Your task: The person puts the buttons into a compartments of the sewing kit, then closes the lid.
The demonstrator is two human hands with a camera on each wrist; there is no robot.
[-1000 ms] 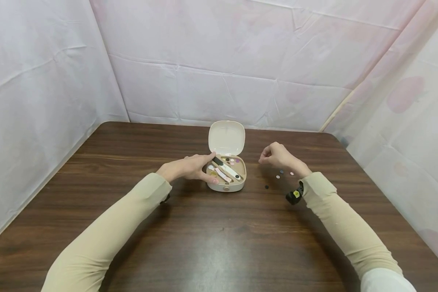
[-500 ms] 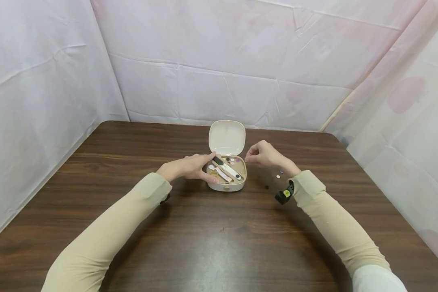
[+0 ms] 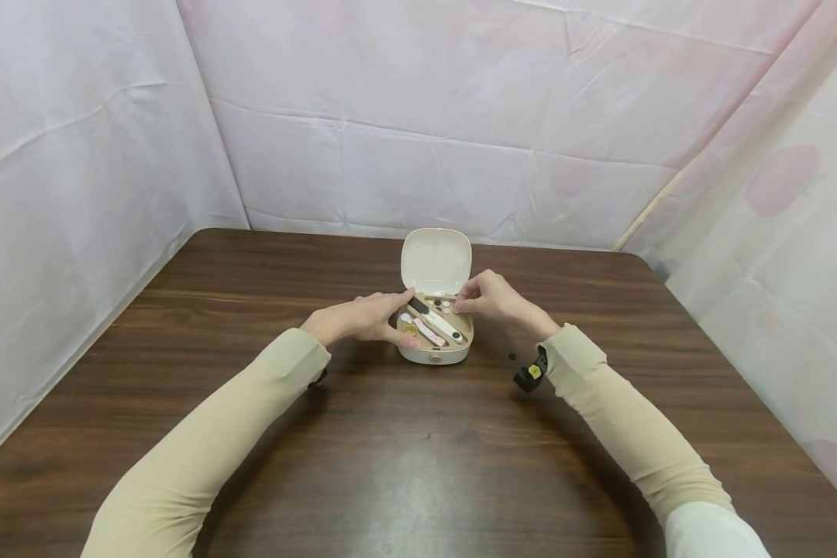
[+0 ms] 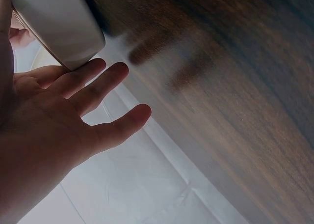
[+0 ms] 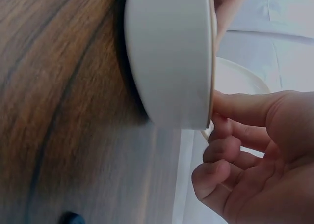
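A small cream box [image 3: 432, 355] stands open on the brown table [image 3: 418, 465], its lid [image 3: 435, 260] raised at the back. Inside lie a black-and-white file [image 3: 435, 319], a pink tool [image 3: 427, 333] and small buttons. My left hand [image 3: 363, 318] rests against the box's left side with straight fingers; the left wrist view shows those fingers [image 4: 98, 81] beside the box wall [image 4: 54, 22]. My right hand [image 3: 484, 298] hovers over the box's right rear corner, thumb and fingertip pinching a tiny button. In the right wrist view its curled fingers [image 5: 255, 150] meet the box rim [image 5: 169, 57].
One dark button [image 3: 511, 356] lies on the table right of the box, beside my right wrist, and appears as a dark button [image 5: 71, 218] in the right wrist view. Pale sheeting [image 3: 460, 116] walls in the table at the back and both sides.
My right hand has moved left from above the loose buttons to over the box's right rear corner, fingers still pinched. The left hand and box have stayed put.
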